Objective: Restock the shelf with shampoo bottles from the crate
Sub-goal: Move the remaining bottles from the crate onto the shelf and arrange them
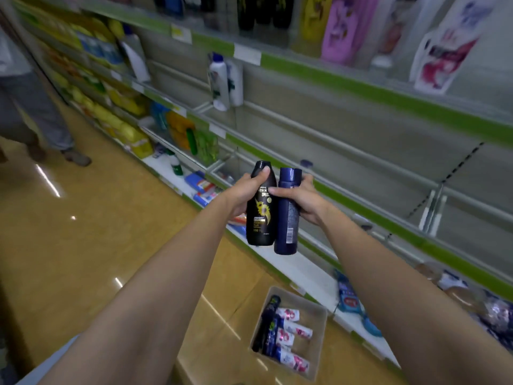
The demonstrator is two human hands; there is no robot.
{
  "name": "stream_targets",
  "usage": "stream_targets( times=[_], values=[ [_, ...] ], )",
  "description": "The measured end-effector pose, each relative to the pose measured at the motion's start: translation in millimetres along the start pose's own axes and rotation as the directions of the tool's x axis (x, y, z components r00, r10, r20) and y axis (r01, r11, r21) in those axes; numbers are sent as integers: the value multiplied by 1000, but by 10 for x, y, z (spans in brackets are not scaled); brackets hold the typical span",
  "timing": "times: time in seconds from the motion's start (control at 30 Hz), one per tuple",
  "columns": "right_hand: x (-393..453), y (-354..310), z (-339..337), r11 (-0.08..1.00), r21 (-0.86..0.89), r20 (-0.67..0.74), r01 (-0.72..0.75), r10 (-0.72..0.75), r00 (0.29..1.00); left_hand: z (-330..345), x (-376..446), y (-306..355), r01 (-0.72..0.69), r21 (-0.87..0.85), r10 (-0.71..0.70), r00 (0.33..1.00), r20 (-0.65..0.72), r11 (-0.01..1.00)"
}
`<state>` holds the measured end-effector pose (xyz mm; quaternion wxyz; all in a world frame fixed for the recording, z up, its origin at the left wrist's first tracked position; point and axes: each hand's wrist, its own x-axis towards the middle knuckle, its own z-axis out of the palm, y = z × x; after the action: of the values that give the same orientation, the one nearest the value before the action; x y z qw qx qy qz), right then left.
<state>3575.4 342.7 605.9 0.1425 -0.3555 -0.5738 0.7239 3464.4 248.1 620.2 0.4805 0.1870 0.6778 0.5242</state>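
**Supervisor:** Report surface and surroundings.

**Operator:** I see a glossy tan floor (83,232) across the left of the frame. Green-edged shelving (361,87) runs diagonally from upper left to lower right; its middle tiers are mostly bare. The crate (319,337) sits on the floor at lower centre, holding several bottles lying flat. A second person's legs (41,118) show at the upper left edge.

**Supervisor:** Hands and bottles?

**Operator:** At frame centre, my left hand (244,190) grips the black bottle (261,209) near its neck, thumb over the front. My right hand (302,198) is curled round the blue bottle (288,215), fingers behind it. Both bottles are upright, side by side and touching, held in front of the bare shelves.
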Motion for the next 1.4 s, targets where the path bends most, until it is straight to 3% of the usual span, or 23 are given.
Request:
stream_targets(
  times=[0.13,0.33,0.53,0.73,0.87,1.17,1.4],
  values=[
    [-34,-375,26,989,-118,-28,87,-91,995,-5,-185,387,-15,58,13,1000,23,998],
    [-152,-935,11,936,-241,17,256,-259,966,46,-373,895,-152,143,161,985,-56,978],
    [-222,-1370,-122,913,-321,72,251,-241,968,102,-414,1240,-317,90,326,939,-109,944],
    [-41,-1593,-127,935,-251,1,250,-258,966,54,-240,1476,-368,65,374,915,-155,928],
    [191,-1820,-67,934,-242,-32,263,-278,960,-106,-16,1667,-362,15,361,926,-111,932],
    [1197,-2409,445,909,-194,-119,369,-395,911,-885,891,2360,-403,124,413,908,-68,907],
    [1961,-2853,839,906,-132,-213,402,-422,881,-1421,1560,2947,-506,99,510,860,-19,857]
  ],
)
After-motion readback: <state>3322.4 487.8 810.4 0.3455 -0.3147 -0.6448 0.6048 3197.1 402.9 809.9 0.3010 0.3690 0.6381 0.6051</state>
